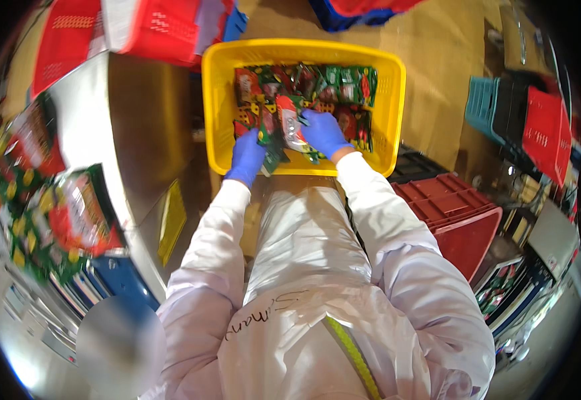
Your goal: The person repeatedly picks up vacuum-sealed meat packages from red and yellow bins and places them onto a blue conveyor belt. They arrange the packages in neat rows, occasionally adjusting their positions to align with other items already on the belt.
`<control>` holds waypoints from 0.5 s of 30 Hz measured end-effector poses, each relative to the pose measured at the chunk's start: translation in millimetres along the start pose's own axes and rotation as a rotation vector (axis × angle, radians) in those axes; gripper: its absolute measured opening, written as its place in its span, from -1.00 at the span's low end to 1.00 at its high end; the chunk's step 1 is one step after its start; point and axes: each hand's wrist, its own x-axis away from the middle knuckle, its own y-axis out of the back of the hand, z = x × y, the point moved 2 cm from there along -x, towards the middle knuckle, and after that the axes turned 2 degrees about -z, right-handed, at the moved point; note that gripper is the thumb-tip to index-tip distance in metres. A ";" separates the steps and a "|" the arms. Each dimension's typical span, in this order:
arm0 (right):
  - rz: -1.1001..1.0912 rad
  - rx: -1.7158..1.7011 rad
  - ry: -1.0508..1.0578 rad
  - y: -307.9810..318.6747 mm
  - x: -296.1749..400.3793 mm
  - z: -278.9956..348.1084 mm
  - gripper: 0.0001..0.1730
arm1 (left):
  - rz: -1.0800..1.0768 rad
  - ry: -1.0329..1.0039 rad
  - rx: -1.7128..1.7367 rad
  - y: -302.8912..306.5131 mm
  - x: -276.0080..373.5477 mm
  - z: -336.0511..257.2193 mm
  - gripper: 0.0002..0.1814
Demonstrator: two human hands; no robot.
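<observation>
A yellow plastic crate (300,46) lies before me, with green and red printed food packets (343,85) in a row along its far side and more along its near side. In blue gloves, both my hands reach over the near part of the crate. My right hand (325,132) grips the edge of a red, white and green packet (289,122), held tilted above the others. A dark green packet (270,140) is pinched in my left hand (248,154), close to the near rim; the fingertips are partly hidden.
At left, a steel table (88,110) carries a pile of similar packets (83,215). Dark red crates (465,220) stand to my right, with a teal crate (483,107) farther off. Red crates (163,30) and a blue crate (330,17) are beyond the yellow one.
</observation>
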 end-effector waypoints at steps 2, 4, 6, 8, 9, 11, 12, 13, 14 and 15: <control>0.037 0.046 0.107 44.5 11.9 35.8 -0.76 | -0.110 -0.034 0.065 48.2 49.3 -33.8 -0.67; 0.057 0.118 0.266 97.2 30.3 92.3 -0.77 | -0.222 -0.063 0.114 106.9 107.7 -66.4 -0.66; 0.060 0.116 0.417 141.3 55.9 154.7 -0.84 | -0.275 -0.025 0.189 176.6 172.3 -97.3 -0.69; 0.097 0.116 0.536 167.4 76.5 225.0 -0.91 | -0.322 0.061 0.296 235.6 233.2 -116.7 -0.71; 0.149 0.125 0.575 178.2 87.1 257.8 -0.92 | -0.440 0.063 0.367 251.7 261.7 -108.6 -0.77; 0.203 0.026 0.723 174.4 98.2 310.8 -0.89 | -0.482 0.197 0.644 294.9 319.8 -99.8 -0.82; 0.259 0.001 0.782 168.2 104.6 342.7 -0.88 | -0.575 0.179 0.673 314.8 349.7 -88.9 -0.82; 0.309 -0.026 0.839 159.4 113.1 375.3 -0.85 | -0.667 0.154 0.693 330.9 378.8 -72.7 -0.82; 0.334 -0.008 0.854 151.5 122.9 410.3 -0.81 | -0.778 0.161 0.677 344.2 407.9 -54.4 -0.80; 0.313 -0.048 0.926 135.4 128.9 443.7 -0.80 | -0.910 0.136 0.609 357.4 432.8 -38.3 -0.81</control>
